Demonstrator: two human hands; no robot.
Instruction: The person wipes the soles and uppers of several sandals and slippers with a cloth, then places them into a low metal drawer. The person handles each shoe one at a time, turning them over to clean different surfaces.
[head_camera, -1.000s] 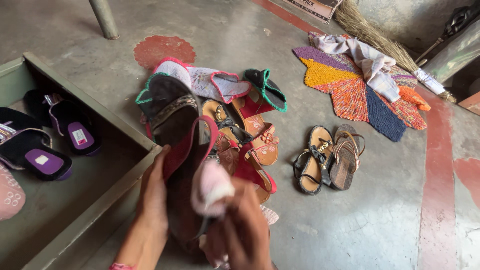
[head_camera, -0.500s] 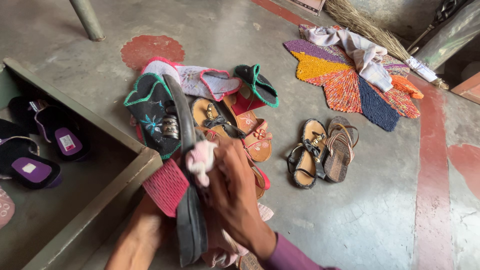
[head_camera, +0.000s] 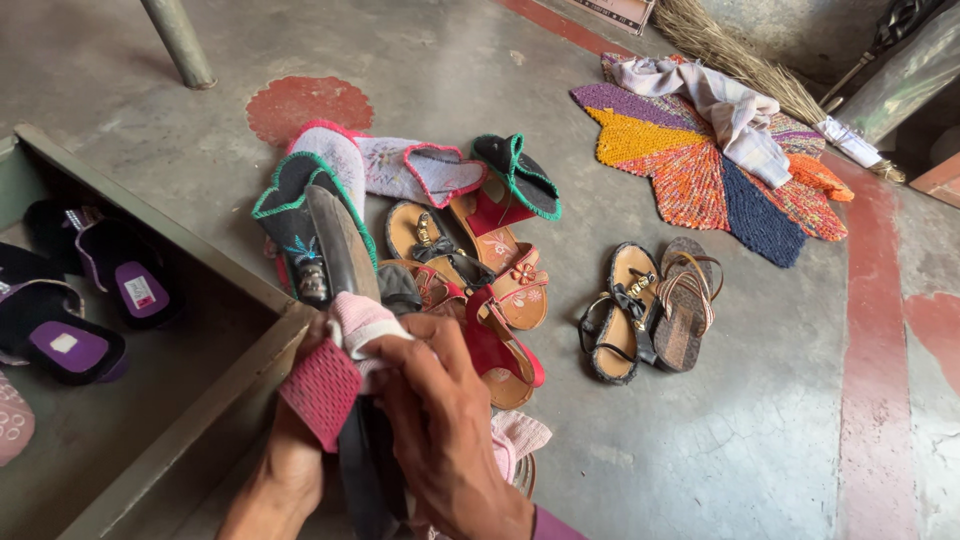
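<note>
Left hand (head_camera: 290, 470) is wrapped around the near end of a dark sandal (head_camera: 345, 330) with a pink-red sole, holding it on edge – it sticks up and away over the pile of sandals (head_camera: 470, 270) on the floor (head_camera: 720, 440). Right hand (head_camera: 440, 420) is closed on a pink cloth (head_camera: 362, 322), pressed against the sandal's side. Green drawer (head_camera: 200, 400) with purple slippers (head_camera: 100, 300) sits just left.
</note>
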